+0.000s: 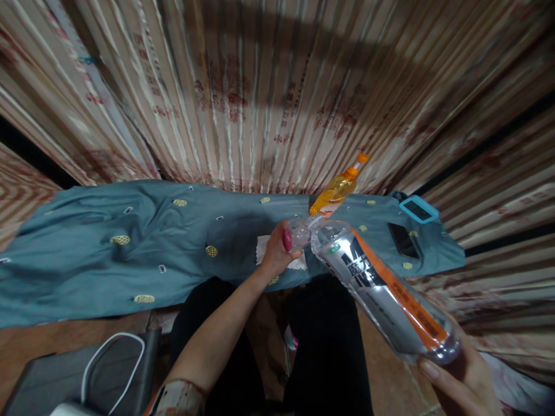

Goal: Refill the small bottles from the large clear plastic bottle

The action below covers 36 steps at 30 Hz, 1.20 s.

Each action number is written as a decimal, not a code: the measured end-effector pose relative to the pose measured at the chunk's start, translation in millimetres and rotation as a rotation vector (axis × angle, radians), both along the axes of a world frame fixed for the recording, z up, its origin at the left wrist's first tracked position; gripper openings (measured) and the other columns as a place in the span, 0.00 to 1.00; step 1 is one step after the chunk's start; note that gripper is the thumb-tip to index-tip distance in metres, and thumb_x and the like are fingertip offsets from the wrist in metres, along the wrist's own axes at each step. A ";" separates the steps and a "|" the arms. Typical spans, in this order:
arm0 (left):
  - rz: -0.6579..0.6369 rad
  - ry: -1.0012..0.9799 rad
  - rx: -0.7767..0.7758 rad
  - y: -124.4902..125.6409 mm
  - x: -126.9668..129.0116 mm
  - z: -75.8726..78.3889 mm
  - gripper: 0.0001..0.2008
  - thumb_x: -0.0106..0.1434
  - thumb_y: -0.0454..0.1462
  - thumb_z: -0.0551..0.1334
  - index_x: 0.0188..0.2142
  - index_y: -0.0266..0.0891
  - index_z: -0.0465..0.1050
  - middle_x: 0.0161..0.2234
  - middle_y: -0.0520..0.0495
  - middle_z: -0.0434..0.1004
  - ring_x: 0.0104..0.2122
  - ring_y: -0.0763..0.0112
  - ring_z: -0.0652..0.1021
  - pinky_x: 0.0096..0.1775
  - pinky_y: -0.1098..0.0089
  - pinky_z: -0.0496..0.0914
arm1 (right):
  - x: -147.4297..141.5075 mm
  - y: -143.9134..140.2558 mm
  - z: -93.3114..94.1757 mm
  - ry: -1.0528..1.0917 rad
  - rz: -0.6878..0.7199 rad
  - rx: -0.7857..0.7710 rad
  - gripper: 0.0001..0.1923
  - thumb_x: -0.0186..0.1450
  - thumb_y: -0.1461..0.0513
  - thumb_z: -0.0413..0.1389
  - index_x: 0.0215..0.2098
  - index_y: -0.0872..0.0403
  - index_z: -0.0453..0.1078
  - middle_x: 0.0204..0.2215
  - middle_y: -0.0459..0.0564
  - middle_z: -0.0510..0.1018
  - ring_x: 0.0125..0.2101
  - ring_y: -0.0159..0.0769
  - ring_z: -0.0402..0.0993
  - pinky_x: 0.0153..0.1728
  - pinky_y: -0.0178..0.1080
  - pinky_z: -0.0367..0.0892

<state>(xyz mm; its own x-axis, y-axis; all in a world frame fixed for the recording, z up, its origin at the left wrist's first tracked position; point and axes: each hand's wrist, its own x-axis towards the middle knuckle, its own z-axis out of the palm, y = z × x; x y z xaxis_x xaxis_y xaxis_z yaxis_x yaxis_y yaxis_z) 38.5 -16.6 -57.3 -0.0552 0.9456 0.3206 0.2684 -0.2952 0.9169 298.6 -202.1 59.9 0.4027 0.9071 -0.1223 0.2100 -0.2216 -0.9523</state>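
while right hand (459,378) tilts bottle (381,289), left hand (277,248) grips cap (300,234).

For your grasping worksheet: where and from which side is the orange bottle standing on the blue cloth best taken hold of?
Grip the orange bottle around its wide lower body, coming from its left side. It stands upright, the neck tapers to a small cap, and the clear bottle held by the right hand and left hand crowds its front and right.

The blue cloth (130,254) lies open from nine to eleven o'clock. At one o'clock the orange bottle (336,190) stands in the way; toward two, a phone (403,240) and a teal case (418,209) crowd the corner.
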 end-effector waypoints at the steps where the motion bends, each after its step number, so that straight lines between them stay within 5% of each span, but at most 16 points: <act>1: -0.001 -0.002 -0.005 0.0 0.0 -0.6 0.35 0.46 0.33 0.75 0.53 0.41 0.66 0.53 0.43 0.76 0.54 0.52 0.77 0.59 0.51 0.70 | -0.2 -0.1 0.5 -0.009 0.006 0.004 0.49 0.43 0.43 0.73 0.61 0.40 0.68 0.60 0.49 0.76 0.64 0.58 0.66 0.68 0.47 0.57; 10: 0.004 -0.002 -0.025 0.9 -0.2 -3.7 0.39 0.46 0.34 0.75 0.57 0.41 0.65 0.57 0.40 0.74 0.57 0.50 0.76 0.61 0.49 0.68 | -7.4 -1.8 8.8 -0.031 0.033 0.015 0.45 0.48 0.43 0.71 0.61 0.43 0.67 0.61 0.51 0.74 0.66 0.61 0.64 0.69 0.51 0.56; 18: 0.006 -0.022 -0.034 1.2 1.2 -2.7 0.39 0.45 0.33 0.75 0.56 0.40 0.65 0.55 0.41 0.75 0.55 0.51 0.77 0.60 0.50 0.70 | 0.6 -3.0 1.3 -0.053 0.050 0.010 0.48 0.50 0.43 0.71 0.65 0.46 0.64 0.64 0.50 0.72 0.67 0.55 0.64 0.68 0.43 0.58; 25: 0.011 -0.007 -0.019 0.2 0.1 -2.6 0.37 0.45 0.34 0.75 0.55 0.42 0.65 0.54 0.43 0.76 0.54 0.53 0.77 0.58 0.51 0.71 | 6.8 -2.6 -4.2 -0.096 0.082 0.065 0.46 0.53 0.44 0.69 0.65 0.47 0.64 0.62 0.54 0.74 0.65 0.59 0.67 0.68 0.51 0.59; 36: -0.004 -0.036 -0.026 1.1 0.6 -3.7 0.39 0.46 0.33 0.75 0.56 0.42 0.65 0.55 0.41 0.75 0.55 0.51 0.76 0.60 0.49 0.69 | -1.3 -3.8 4.9 -0.082 0.069 0.018 0.43 0.53 0.43 0.68 0.64 0.41 0.65 0.63 0.50 0.73 0.64 0.57 0.69 0.65 0.47 0.64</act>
<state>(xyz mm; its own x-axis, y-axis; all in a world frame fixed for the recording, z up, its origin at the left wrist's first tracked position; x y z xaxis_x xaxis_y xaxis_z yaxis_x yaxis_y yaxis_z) 39.2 -15.6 -61.0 -0.0629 0.9538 0.2939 0.2340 -0.2721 0.9334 297.2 -205.9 64.8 0.3471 0.9348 -0.0748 0.3019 -0.1869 -0.9348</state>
